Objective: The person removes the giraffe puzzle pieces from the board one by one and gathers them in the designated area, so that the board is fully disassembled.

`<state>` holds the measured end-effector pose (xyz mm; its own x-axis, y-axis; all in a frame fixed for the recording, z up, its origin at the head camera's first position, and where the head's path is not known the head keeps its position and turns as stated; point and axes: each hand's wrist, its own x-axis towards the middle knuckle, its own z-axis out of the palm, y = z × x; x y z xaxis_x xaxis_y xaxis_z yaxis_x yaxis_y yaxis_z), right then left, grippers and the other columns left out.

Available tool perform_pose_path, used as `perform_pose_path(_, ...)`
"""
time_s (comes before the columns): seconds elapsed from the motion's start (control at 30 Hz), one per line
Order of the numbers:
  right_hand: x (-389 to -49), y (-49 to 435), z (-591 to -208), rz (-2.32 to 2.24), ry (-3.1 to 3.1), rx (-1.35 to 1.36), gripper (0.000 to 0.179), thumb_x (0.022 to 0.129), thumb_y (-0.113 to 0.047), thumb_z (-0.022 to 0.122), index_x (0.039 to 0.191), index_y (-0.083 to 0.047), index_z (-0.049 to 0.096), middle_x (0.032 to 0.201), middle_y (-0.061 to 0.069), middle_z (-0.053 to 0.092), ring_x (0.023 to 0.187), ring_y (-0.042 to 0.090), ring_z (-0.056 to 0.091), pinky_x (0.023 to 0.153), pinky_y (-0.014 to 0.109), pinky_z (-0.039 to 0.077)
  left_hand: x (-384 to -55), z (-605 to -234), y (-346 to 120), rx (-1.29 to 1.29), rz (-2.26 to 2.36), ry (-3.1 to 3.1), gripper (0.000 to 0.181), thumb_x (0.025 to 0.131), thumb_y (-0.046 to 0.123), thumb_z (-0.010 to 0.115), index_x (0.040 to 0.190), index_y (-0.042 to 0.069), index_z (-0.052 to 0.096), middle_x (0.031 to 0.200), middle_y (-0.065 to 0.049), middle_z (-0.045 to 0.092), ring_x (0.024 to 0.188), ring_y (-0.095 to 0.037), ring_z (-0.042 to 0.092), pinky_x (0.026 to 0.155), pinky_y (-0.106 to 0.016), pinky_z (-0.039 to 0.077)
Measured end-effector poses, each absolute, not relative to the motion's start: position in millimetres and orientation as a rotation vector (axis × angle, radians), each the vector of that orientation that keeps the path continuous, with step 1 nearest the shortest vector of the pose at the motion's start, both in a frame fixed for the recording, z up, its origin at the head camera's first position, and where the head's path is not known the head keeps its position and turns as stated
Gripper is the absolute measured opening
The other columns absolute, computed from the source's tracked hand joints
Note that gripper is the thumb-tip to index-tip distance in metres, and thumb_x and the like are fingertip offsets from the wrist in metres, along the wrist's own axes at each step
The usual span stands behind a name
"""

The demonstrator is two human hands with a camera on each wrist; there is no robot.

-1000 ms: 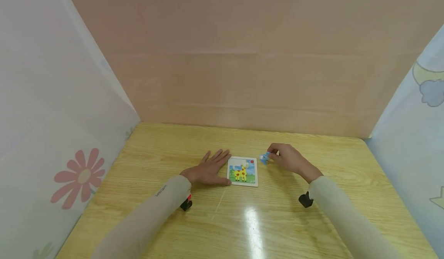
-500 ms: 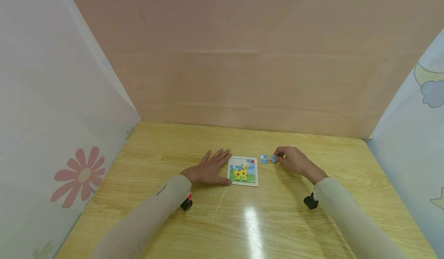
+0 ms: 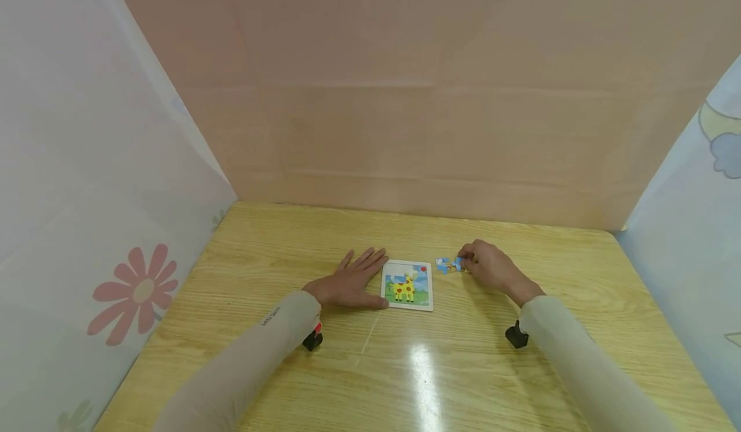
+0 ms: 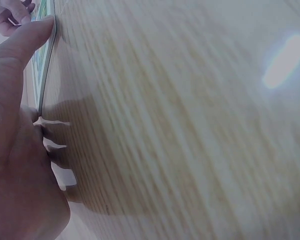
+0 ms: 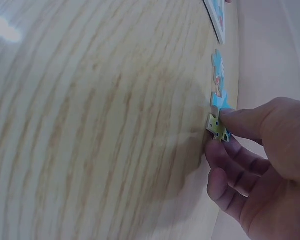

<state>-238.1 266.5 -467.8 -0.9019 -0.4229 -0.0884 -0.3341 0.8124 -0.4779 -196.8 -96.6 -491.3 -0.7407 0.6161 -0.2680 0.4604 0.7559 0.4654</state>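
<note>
A white-framed jigsaw puzzle board [image 3: 431, 290] with a yellow giraffe picture lies flat on the table, bare at its upper left. My left hand [image 3: 347, 283] rests flat with fingers spread, its thumb and fingertips at the board's left edge. In the left wrist view the thumb [image 4: 37, 31] touches the frame. Right of the board, my right hand [image 3: 492, 269] pinches a blue and yellow jigsaw piece [image 5: 218, 127] between thumb and fingers, close to the tabletop. Another blue jigsaw piece [image 3: 442, 264] lies between it and the board.
The wooden table [image 3: 324, 387] ends at a tan backdrop [image 3: 359, 130] behind the hands. Patterned side walls stand left and right. A black wrist camera [image 3: 516, 335] hangs under the right sleeve, another [image 3: 313, 340] under the left.
My right hand has moved a little right, from the blue piece nearest the board to the piece beside it, which now shows. The left hand keeps its place at the board.
</note>
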Motion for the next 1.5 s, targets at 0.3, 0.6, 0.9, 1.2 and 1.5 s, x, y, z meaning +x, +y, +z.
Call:
perform_pose_path(0.3,-239,262,-471,-0.671,2.831,-0.569,0.018,0.105,-0.009,0.065,0.116,0.000,0.076,0.108,0.015,0.070,0.097,0.028,0.070,0.084,0.049,0.061,-198,-495,-98,0.807,0.509,2.556,0.108,0.097,0.072,0.061,0.174,0.022,0.004,0.183,0.006,-0.005,0.170,-0.020,-0.010,0.135,-0.061,-0.010)
perform_pose_path(0.6,-237,261,-475,-0.716,2.838,-0.545,0.017,0.106,-0.010,0.065,0.116,-0.001,0.075,0.111,0.016,0.069,0.099,0.029,0.069,0.086,0.050,0.060,-197,-496,-98,0.799,0.520,2.554,0.107,0.097,0.068,0.062,0.174,0.021,0.005,0.183,0.005,-0.004,0.171,-0.021,-0.009,0.135,-0.061,-0.011)
perform_pose_path(0.9,-231,266,-481,-0.730,2.869,-0.555,0.016,0.105,-0.010,0.066,0.115,-0.002,0.074,0.111,0.015,0.067,0.101,0.032,0.069,0.090,0.054,0.060,-199,-504,-95,0.808,0.598,2.542,0.111,0.094,0.073,0.062,0.174,0.024,0.003,0.182,0.008,-0.007,0.170,-0.019,-0.012,0.134,-0.059,-0.015)
perform_pose_path(1.2,-222,245,-485,-0.766,2.914,-0.657,0.018,0.104,-0.011,0.065,0.118,-0.003,0.074,0.112,0.011,0.068,0.096,0.026,0.071,0.079,0.044,0.062,-195,-493,-93,0.827,0.565,2.534,0.108,0.096,0.068,0.063,0.174,0.018,0.007,0.183,0.003,-0.003,0.171,-0.023,-0.008,0.135,-0.061,-0.011)
perform_pose_path(1.5,-209,210,-489,-0.687,2.865,-0.753,0.019,0.104,-0.019,0.069,0.119,-0.009,0.075,0.111,0.003,0.066,0.095,0.018,0.067,0.082,0.039,0.060,-194,-494,-92,0.808,0.519,2.565,0.106,0.098,0.067,0.063,0.174,0.019,0.008,0.183,0.003,-0.002,0.171,-0.024,-0.006,0.136,-0.062,-0.007)
